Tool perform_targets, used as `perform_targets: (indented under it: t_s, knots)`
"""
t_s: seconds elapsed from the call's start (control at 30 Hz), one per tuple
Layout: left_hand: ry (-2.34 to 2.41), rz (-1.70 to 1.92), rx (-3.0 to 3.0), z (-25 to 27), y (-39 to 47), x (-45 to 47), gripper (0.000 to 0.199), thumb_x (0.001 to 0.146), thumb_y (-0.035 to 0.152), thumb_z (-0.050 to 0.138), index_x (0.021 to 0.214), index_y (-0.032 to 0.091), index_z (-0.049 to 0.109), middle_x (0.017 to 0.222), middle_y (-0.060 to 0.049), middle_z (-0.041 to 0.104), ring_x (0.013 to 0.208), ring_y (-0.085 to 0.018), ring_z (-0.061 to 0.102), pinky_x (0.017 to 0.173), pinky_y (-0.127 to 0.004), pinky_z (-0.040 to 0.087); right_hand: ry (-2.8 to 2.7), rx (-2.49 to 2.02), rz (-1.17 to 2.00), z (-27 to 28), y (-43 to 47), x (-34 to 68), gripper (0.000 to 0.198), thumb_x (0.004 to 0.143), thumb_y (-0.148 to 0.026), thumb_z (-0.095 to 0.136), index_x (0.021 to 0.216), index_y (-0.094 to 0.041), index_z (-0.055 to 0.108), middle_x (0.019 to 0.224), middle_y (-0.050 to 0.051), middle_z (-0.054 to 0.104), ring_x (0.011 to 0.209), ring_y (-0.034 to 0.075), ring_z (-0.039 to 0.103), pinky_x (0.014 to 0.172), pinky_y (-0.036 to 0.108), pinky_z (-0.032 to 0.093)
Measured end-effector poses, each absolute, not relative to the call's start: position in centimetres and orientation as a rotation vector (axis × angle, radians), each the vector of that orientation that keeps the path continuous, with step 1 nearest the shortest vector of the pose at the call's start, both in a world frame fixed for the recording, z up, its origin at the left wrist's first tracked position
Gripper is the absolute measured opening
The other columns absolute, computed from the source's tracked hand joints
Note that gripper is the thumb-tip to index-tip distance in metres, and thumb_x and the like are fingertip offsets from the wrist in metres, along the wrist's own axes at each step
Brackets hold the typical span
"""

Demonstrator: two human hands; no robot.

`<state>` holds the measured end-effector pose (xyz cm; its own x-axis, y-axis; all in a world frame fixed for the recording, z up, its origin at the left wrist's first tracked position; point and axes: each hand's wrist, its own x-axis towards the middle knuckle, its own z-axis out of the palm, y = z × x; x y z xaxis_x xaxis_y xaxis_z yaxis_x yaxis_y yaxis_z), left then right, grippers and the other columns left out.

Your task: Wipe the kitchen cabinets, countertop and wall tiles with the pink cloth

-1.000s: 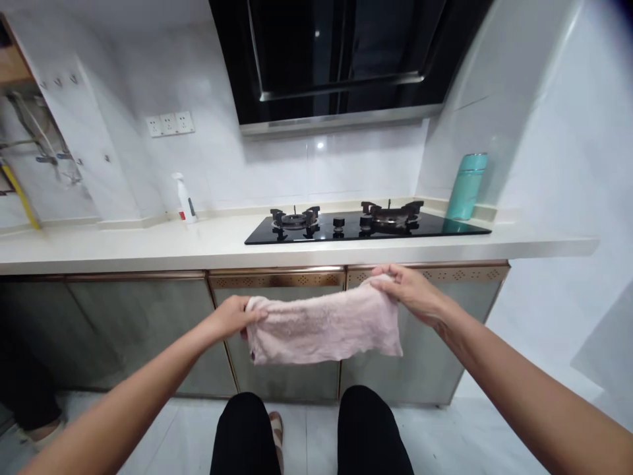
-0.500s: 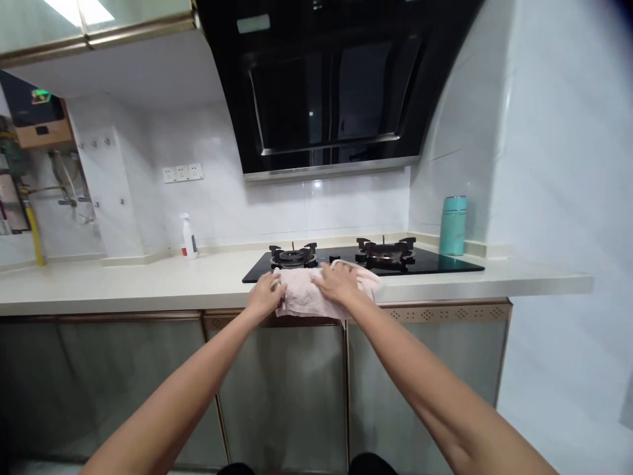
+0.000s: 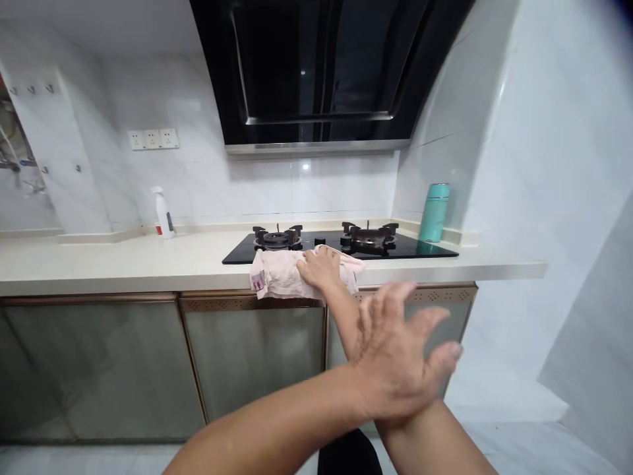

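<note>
A pale pink towel (image 3: 281, 272) lies over the front edge of the stove and counter, its lower part hanging down. My right hand (image 3: 320, 267) is on the towel, fingers curled over its folded upper side and thumb out to the left. My left hand (image 3: 395, 349) is in the air, away from the towel, crossed over my right forearm. Its fingers are spread and slightly blurred, with nothing in them. Behind the towel is a black gas stove (image 3: 420, 247) with a left burner (image 3: 277, 239) and a right burner (image 3: 370, 236).
A teal bottle (image 3: 435, 214) stands at the stove's right rear, by the side wall. Farther left on the counter (image 3: 99, 260) is a white spray bottle (image 3: 163, 214). A black range hood (image 3: 316, 79) overhangs the stove. Cabinet doors (image 3: 257, 363) are below the counter.
My left hand has let go of the towel's left end and swung right, across my right forearm. My right hand stays on the towel. The view has tipped down and shifted right.
</note>
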<state>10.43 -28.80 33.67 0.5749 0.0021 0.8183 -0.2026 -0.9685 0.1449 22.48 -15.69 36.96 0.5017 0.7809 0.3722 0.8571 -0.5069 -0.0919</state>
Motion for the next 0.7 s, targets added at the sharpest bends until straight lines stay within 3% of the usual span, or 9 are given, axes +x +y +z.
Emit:
perform_targets:
  t_s: [0.1, 0.2, 0.27, 0.33, 0.43, 0.5, 0.57, 0.7]
  knots:
    - [-0.085, 1.25, 2.596, 31.8, -26.5, 11.3, 0.039, 0.094, 0.051, 0.051, 0.123, 0.029, 0.067, 0.152, -0.011, 0.039, 0.145, -0.033, 0.03, 0.12, -0.057, 0.026, -1.326, -2.48, -0.463, 36.5, -15.7, 22.2, 0.06, 0.1, -0.053, 0.035, 0.148, -0.018, 0.043, 0.15, 0.019, 0.041, 0.138, 0.037, 0.034, 0.112, 0.054, 0.025]
    - [0.312, 1.219, 2.685, 32.3, -18.9, 11.2, 0.042, 0.092, 0.048, 0.056, 0.127, 0.026, 0.065, 0.154, -0.014, 0.038, 0.146, -0.039, 0.026, 0.117, -0.065, 0.022, -1.311, -2.464, -0.478, 36.3, -15.7, 22.1, 0.061, 0.101, -0.052, 0.031, 0.148, -0.015, 0.043, 0.148, 0.021, 0.043, 0.137, 0.037, 0.036, 0.112, 0.053, 0.026]
    - [0.533, 1.288, 2.752, 33.6, -13.1, 9.8, 0.05, 0.089, 0.045, 0.061, 0.134, 0.024, 0.06, 0.155, -0.016, 0.038, 0.147, -0.039, 0.025, 0.118, -0.063, 0.02, -1.324, -2.448, -0.479, 36.7, -15.8, 22.5, 0.062, 0.101, -0.053, 0.028, 0.144, -0.013, 0.048, 0.144, 0.022, 0.047, 0.134, 0.037, 0.04, 0.111, 0.054, 0.028]
    - [0.743, 1.436, 2.779, 35.1, -7.9, 7.6, 0.046, 0.092, 0.038, 0.056, 0.135, 0.022, 0.059, 0.155, -0.016, 0.039, 0.148, -0.035, 0.026, 0.12, -0.057, 0.018, -1.386, -2.427, -0.45, 37.7, -16.1, 23.5, 0.062, 0.1, -0.059, 0.028, 0.135, -0.017, 0.058, 0.137, 0.019, 0.053, 0.128, 0.035, 0.045, 0.109, 0.057, 0.03]
    - [0.999, 1.42, 2.831, 36.5, -2.5, 4.1, 0.035, 0.097, 0.038, 0.048, 0.12, 0.021, 0.068, 0.141, -0.017, 0.055, 0.136, -0.033, 0.042, 0.114, -0.051, 0.026, -1.438, -2.458, -0.425, 39.4, -17.1, 25.2, 0.056, 0.096, -0.067, 0.039, 0.116, -0.026, 0.071, 0.129, 0.015, 0.057, 0.124, 0.036, 0.047, 0.106, 0.065, 0.027]
    - [1.057, 1.302, 2.884, 36.3, -0.5, 2.7, 0.033, 0.099, 0.039, 0.044, 0.105, 0.022, 0.072, 0.121, -0.014, 0.066, 0.12, -0.029, 0.054, 0.105, -0.046, 0.034, -1.349, -2.501, -0.511, 39.8, -17.4, 25.9, 0.053, 0.095, -0.065, 0.046, 0.108, -0.022, 0.075, 0.132, 0.019, 0.053, 0.127, 0.041, 0.042, 0.106, 0.069, 0.022]
    - [1.093, 1.264, 2.895, 35.5, 0.4, 2.3, 0.037, 0.1, 0.038, 0.039, 0.097, 0.021, 0.072, 0.109, -0.013, 0.069, 0.108, -0.028, 0.058, 0.098, -0.042, 0.036, -1.269, -2.503, -0.577, 39.4, -17.1, 25.5, 0.056, 0.095, -0.065, 0.045, 0.112, -0.02, 0.074, 0.137, 0.021, 0.049, 0.13, 0.043, 0.038, 0.107, 0.067, 0.023]
    - [1.113, 1.439, 2.813, 33.8, 0.9, 3.1, 0.043, 0.102, 0.039, 0.033, 0.098, 0.019, 0.071, 0.118, -0.014, 0.068, 0.11, -0.028, 0.057, 0.097, -0.043, 0.032, -1.439, -2.402, -0.429, 37.4, -14.1, 21.9, 0.068, 0.098, -0.069, 0.028, 0.146, -0.028, 0.051, 0.149, 0.014, 0.046, 0.14, 0.046, 0.028, 0.111, 0.066, 0.022]
